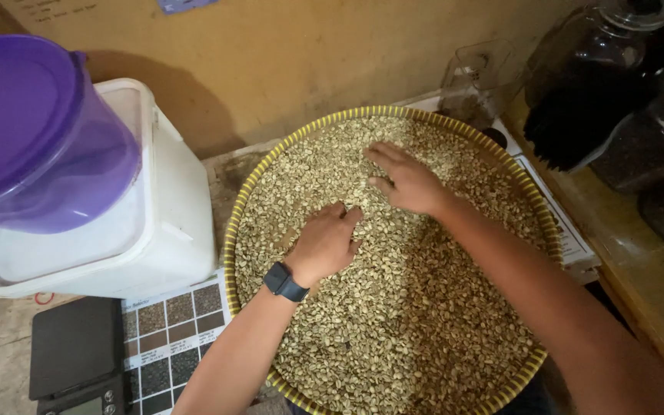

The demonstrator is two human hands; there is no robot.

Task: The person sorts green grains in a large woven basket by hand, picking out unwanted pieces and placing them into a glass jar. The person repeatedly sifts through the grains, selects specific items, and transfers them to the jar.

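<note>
A round woven tray with a yellow-and-dark rim [249, 201] holds a thick layer of pale green unroasted coffee beans [401, 307]. My left hand [324, 242], with a dark watch on the wrist, rests palm down on the beans near the tray's middle, fingers curled into them. Just beyond it, my right hand [405, 178] lies flat on the beans toward the far side, fingers spread and pointing left. Neither hand visibly holds anything.
A white plastic tub [170, 223] stands left of the tray with a purple lidded container [32, 131] on it. A black digital scale [74, 353] and a printed chart of bean samples [170, 338] lie at lower left. Dark glass jars [624, 92] stand on a wooden shelf at right.
</note>
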